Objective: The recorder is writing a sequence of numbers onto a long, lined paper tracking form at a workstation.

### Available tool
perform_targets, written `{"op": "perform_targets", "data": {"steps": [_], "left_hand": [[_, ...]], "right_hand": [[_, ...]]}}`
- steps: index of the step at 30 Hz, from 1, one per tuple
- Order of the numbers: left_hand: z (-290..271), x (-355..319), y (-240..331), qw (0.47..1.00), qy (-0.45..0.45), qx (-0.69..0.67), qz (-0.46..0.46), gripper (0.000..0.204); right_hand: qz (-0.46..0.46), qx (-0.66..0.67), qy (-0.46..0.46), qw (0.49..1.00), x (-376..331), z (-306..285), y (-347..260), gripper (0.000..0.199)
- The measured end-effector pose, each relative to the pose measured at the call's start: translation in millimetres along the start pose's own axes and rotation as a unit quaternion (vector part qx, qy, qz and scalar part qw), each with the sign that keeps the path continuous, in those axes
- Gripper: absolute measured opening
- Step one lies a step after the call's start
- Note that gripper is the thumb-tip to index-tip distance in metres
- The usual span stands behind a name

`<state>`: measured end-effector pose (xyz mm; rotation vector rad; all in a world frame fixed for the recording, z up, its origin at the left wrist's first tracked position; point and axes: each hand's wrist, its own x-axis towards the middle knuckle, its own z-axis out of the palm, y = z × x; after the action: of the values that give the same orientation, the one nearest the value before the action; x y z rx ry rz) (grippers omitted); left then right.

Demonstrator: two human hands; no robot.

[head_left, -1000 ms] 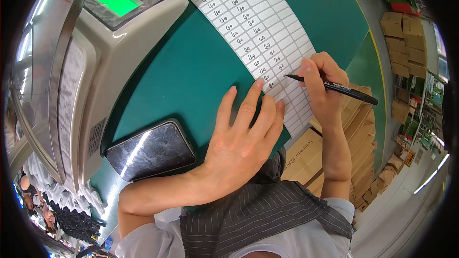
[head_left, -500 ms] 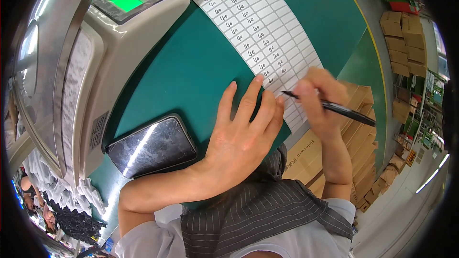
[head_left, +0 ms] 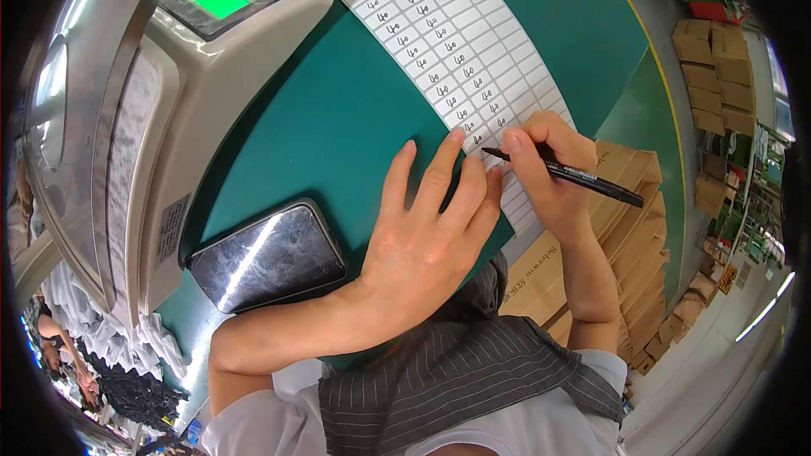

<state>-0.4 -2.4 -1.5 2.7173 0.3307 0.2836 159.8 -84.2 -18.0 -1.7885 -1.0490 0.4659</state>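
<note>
A long white sheet of small blank-edged labels (head_left: 498,42) lies slantwise on the green table. Handwritten marks fill the cells of its left columns; cells toward the right are blank. In my right hand (head_left: 553,171) is a black marker pen (head_left: 596,184), its tip at a cell near the sheet's lower part. My left hand (head_left: 427,241) lies with fingers spread, partly on the green table and with fingertips on the sheet's left edge, beside the pen tip. Next to my left wrist rests a dark smartphone (head_left: 270,257), screen up.
On the left stands a weighing scale (head_left: 228,42) with green lit displays. The green tabletop (head_left: 338,110) spreads between it and the sheet. Flattened cardboard cartons (head_left: 629,262) are below the table's right edge. Stacked boxes (head_left: 714,76) stand farther right. White bundled material (head_left: 80,312) lies at lower left.
My right hand has moved slightly left with the marker, its tip now nearer my left fingertips. The sheet has barely shifted. My left hand stays nearly in place.
</note>
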Motion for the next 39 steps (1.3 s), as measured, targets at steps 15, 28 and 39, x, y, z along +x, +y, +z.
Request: {"op": "perform_targets", "data": {"steps": [15, 28, 39], "left_hand": [[0, -1, -1, 1.0, -0.005, -0.003, 0.0, 0.041], [0, 0, -1, 1.0, -0.003, -0.006, 0.005, 0.042], [-4, 0, -1, 1.0, -0.024, 0.001, 0.014, 0.042]], "right_hand": [[0.004, -0.009, -0.01, 1.0, -3, -4, 3, 0.02], [0.023, 0.026, 0.005, 0.999, 1, -7, -5, 0.02], [0.037, 0.062, 0.04, 0.997, 7, -18, 11, 0.019]]}}
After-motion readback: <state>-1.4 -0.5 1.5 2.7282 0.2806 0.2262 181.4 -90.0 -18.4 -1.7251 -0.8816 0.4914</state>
